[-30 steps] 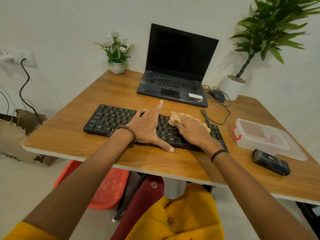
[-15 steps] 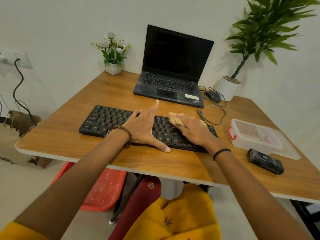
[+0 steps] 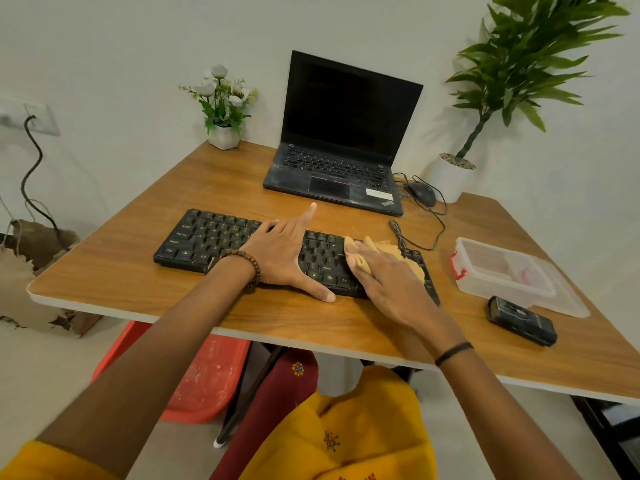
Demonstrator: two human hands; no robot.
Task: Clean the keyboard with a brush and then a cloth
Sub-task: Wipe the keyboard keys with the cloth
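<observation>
A black keyboard (image 3: 214,237) lies across the near middle of the wooden desk (image 3: 138,285). My left hand (image 3: 280,254) rests flat on its middle keys, fingers spread and thumb reaching the front edge. My right hand (image 3: 388,282) lies on the keyboard's right part and holds a bunched tan cloth (image 3: 408,261) against the keys. The cloth sticks out between the fingers and to the right of the hand. No brush is in sight.
An open black laptop (image 3: 346,133) stands behind the keyboard, with a wired mouse (image 3: 422,194) to its right. A clear plastic box (image 3: 498,268) and a black device (image 3: 519,320) lie at the right. A small flower pot (image 3: 223,109) and a tall potted plant (image 3: 450,174) stand at the back.
My right hand has slid the cloth a little to the right and toward me over the keys. My left hand has stayed in place on the keyboard.
</observation>
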